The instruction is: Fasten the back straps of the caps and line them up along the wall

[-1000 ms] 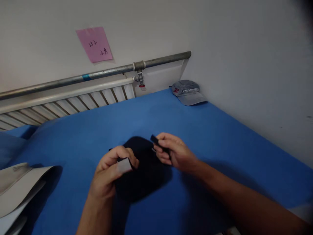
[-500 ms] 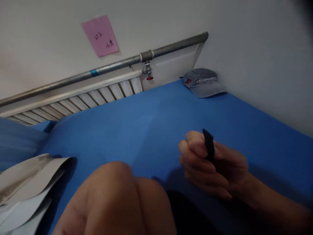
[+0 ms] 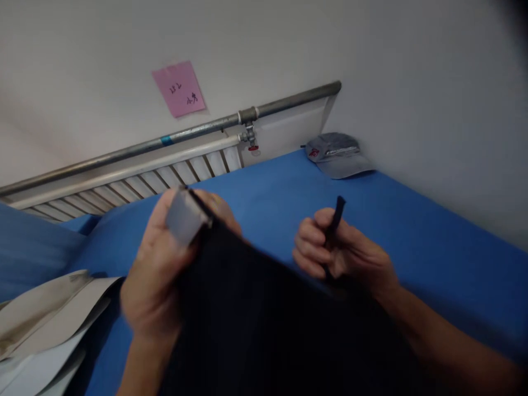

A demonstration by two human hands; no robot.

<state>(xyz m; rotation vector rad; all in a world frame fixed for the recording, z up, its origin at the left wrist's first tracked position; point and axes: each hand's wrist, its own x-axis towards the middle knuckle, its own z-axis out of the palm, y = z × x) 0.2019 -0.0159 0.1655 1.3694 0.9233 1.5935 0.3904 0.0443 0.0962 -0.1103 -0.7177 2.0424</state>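
My left hand [image 3: 152, 275] is closed around the upper corner of a large black cloth [image 3: 264, 324]. A small pale grey flat piece [image 3: 185, 217], blurred by motion, shows at that corner under the thumb side. The cloth hangs across the lower middle of the view and hides what lies behind it. To the right, my right hand [image 3: 350, 250] pinches a narrow black strap [image 3: 338, 213], whose end sticks up above the fingers. Whether the strap joins the cloth cannot be made out in the dark area.
Beneath both hands spreads a blue surface [image 3: 264, 203]. A grey cap [image 3: 340, 154] lies at its far right corner. Stacked beige and white caps [image 3: 53, 324] are at the left. Along the wall run a radiator [image 3: 165, 179] and pipe [image 3: 206, 125], below a pink note [image 3: 179, 91].
My left hand has turned and risen, bringing the black cloth with the grey piece up into view. The right hand has shifted slightly left and up, still pinching the strap. The view has tilted up.
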